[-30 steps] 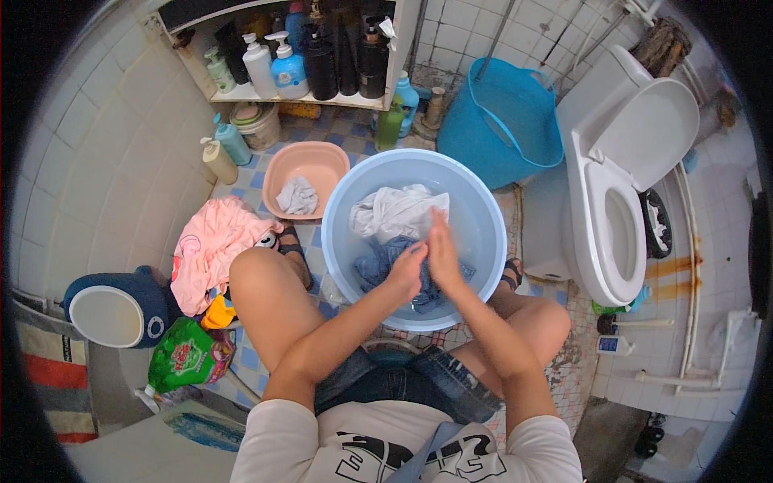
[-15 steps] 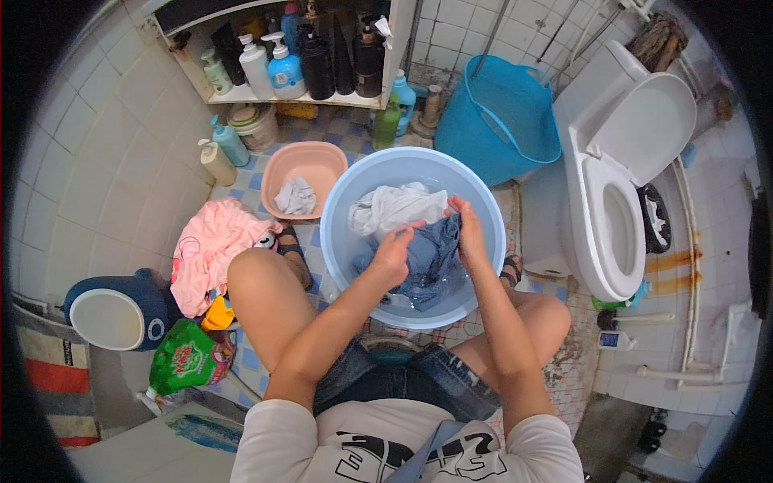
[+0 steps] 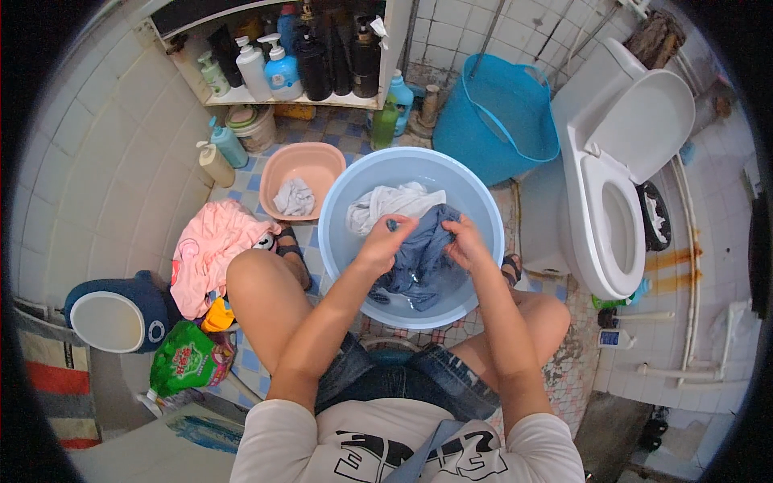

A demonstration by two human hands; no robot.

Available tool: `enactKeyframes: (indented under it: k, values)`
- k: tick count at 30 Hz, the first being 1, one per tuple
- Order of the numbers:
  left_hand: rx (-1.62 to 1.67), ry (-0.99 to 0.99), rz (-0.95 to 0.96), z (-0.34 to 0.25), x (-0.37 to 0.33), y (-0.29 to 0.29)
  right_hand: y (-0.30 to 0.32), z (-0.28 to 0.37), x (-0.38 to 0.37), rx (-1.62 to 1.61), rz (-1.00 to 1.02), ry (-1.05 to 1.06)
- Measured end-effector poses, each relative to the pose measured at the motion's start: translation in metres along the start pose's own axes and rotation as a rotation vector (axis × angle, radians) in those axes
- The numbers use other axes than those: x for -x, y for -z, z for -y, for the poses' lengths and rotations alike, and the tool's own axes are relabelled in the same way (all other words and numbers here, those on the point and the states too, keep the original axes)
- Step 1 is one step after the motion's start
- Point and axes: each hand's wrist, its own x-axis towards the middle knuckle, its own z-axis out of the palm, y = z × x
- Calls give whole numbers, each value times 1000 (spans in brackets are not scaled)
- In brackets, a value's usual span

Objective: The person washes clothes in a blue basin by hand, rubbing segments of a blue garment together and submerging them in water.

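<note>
A light blue wash basin (image 3: 346, 201) sits on the floor between my knees, with water in it. My left hand (image 3: 384, 243) and my right hand (image 3: 465, 244) both grip a wet blue garment (image 3: 420, 259), which is lifted partly out of the water between them. A white cloth (image 3: 386, 203) lies crumpled at the basin's far side, just beyond my left hand.
A pink basin (image 3: 310, 165) holds a small white cloth. A pink garment (image 3: 211, 249) lies heaped at my left. A blue bucket (image 3: 503, 121) and a white toilet (image 3: 620, 185) stand to the right. Bottles fill a shelf (image 3: 298, 97) at the back. A green detergent bag (image 3: 189, 358) lies beside my left thigh.
My hands have moved apart from pressing together in the basin. They now hold the blue garment raised and spread between them.
</note>
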Motion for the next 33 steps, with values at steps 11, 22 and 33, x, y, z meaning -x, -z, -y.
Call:
enactKeyframes:
  k: [11,22,33]
  values:
    - [-64,-115,215,5,-11,-8,0,1,-3,330,-51,226]
    - [-27,-39,7,60,-4,-19,-13,-26,-13,695,-190,505]
    - [-379,-28,121,64,-16,-1,4,-67,-25,667,-183,638]
